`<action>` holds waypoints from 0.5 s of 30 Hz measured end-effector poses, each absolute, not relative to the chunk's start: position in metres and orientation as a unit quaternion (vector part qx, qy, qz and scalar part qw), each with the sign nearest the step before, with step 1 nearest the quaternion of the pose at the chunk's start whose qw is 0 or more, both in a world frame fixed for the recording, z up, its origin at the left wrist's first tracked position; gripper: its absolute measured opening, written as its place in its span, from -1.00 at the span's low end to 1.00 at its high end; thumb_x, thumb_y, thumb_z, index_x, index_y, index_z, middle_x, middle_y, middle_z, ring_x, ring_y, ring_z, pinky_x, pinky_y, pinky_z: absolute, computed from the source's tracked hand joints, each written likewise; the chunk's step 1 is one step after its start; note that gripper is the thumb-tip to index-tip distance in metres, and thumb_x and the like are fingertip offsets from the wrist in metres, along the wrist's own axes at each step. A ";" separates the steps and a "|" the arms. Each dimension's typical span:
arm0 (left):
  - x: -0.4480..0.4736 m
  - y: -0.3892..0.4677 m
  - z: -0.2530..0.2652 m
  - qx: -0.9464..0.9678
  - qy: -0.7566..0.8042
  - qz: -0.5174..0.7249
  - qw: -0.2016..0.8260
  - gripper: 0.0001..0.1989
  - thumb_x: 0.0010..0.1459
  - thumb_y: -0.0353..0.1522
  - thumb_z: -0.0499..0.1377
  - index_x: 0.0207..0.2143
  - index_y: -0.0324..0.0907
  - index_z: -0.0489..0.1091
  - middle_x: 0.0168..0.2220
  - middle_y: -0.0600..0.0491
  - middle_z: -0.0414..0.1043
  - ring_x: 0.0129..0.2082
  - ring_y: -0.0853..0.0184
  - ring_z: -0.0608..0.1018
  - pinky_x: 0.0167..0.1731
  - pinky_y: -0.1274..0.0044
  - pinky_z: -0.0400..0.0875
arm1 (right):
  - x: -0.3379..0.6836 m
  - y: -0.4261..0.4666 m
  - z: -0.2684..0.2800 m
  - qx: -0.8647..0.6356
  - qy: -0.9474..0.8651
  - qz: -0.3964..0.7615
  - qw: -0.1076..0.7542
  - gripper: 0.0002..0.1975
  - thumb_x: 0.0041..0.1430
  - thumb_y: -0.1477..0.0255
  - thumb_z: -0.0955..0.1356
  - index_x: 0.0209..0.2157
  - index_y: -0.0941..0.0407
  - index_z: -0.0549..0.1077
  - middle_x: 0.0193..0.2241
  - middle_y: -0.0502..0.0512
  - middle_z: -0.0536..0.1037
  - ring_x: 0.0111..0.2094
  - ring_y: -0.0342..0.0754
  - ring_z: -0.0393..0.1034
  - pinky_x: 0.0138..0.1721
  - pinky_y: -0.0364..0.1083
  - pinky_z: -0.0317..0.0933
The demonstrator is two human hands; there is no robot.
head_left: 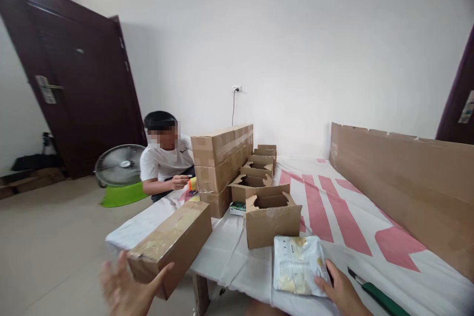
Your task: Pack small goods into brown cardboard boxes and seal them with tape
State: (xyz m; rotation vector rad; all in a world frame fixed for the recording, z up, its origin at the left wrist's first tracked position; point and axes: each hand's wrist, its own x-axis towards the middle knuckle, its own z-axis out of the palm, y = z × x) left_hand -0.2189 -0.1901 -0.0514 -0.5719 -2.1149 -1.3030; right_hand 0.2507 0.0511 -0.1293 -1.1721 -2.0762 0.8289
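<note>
My left hand (129, 284) is at the near end of a long, taped cardboard box (185, 237) on the table's left corner. Its fingers and thumb are spread, slightly blurred, with nothing in them; whether it touches the box I cannot tell. My right hand (342, 284) grips the right edge of a flat white pouch (298, 266) with yellowish patches, thumb and a finger on it. Just beyond the pouch stands an open cardboard box (272, 227) with its flaps up. A green-handled utility knife (381, 298) lies to the right of my right hand.
Taped boxes (209, 177) are stacked behind the long box, beside a row of open boxes (255, 180). A cardboard panel (403, 192) stands along the table's right side. Across the table, a person (166, 163) holds something small. A fan (124, 163) stands on the floor.
</note>
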 end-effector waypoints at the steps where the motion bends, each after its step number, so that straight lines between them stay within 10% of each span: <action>1: -0.207 -0.187 -0.051 -0.214 -0.772 -0.507 0.318 -0.02 -0.18 -0.03 0.34 0.24 -0.17 0.05 0.31 -0.24 0.00 0.32 -0.18 0.08 0.21 -0.06 0.06 | 0.250 0.050 -0.129 -0.440 -0.785 0.312 0.304 -0.44 0.05 -0.07 0.32 -0.11 0.08 0.41 -0.20 0.13 0.62 -0.17 0.12 0.49 -0.16 -0.08 0.31; 5: -0.152 -0.138 -0.054 -0.376 -0.696 -0.569 0.225 -0.31 -0.05 -0.02 0.28 0.08 -0.12 0.24 0.12 -0.19 0.27 0.17 -0.07 0.35 0.13 0.04 0.29 | 0.249 0.047 -0.124 -0.436 -0.788 0.314 0.302 -0.45 0.07 -0.05 0.32 -0.10 0.09 0.40 -0.19 0.11 0.60 -0.17 0.10 0.47 -0.15 -0.09 0.30; 11: -0.106 -0.009 -0.043 -0.526 -0.632 -0.568 -0.030 -0.25 -0.08 -0.11 0.31 0.16 -0.07 0.19 0.38 -0.16 -0.18 0.34 -0.08 0.08 0.17 0.04 0.19 | 0.247 0.045 -0.122 -0.427 -0.791 0.315 0.305 -0.50 0.09 -0.02 0.31 -0.14 0.10 0.41 -0.27 0.07 0.59 -0.25 0.05 0.45 -0.20 -0.12 0.29; 15: -0.106 0.030 -0.030 -0.570 -0.589 -0.554 -0.145 -0.58 -0.03 -0.16 0.27 -0.12 -0.13 0.45 0.32 -0.13 0.07 0.28 -0.02 0.23 0.20 0.15 0.19 | 0.247 0.046 -0.122 -0.426 -0.789 0.319 0.307 -0.52 0.07 -0.01 0.32 -0.17 0.09 0.42 -0.32 0.05 0.58 -0.30 0.03 0.44 -0.24 -0.13 0.29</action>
